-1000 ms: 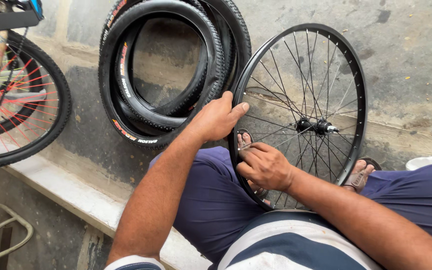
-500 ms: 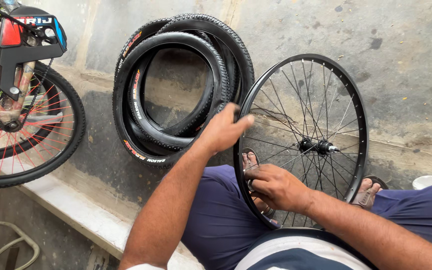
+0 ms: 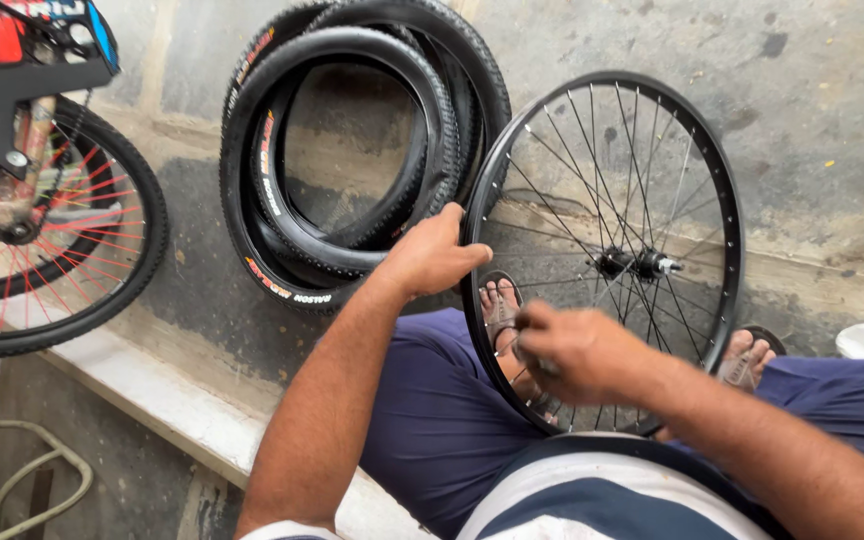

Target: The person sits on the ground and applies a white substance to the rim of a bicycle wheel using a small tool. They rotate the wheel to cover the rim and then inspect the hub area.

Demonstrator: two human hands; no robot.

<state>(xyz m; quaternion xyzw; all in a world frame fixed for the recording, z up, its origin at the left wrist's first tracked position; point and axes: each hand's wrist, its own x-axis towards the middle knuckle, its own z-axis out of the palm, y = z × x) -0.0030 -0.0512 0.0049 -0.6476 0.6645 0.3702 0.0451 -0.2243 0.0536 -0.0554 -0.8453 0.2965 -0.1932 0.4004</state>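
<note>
A bare black bicycle wheel rim [image 3: 727, 200] with thin spokes and a central hub [image 3: 635, 264] stands upright between my knees. My left hand [image 3: 432, 255] grips the rim at its left edge. My right hand [image 3: 577, 350] is closed low on the spokes near the rim's bottom; whether it holds a small tool is hidden by the fingers and blur. My feet in sandals show through the spokes.
Several black tyres [image 3: 352, 150] lean against the concrete wall to the left of the rim. A bicycle wheel with red spokes [image 3: 52, 250] and part of its frame stand at far left on a pale ledge [image 3: 152, 390]. A hose [image 3: 22, 480] lies at bottom left.
The view has shifted, so the rim and tyres sit lower and more to the right. My left hand stays on the rim's left edge; my right hand has moved slightly lower on the spokes.
</note>
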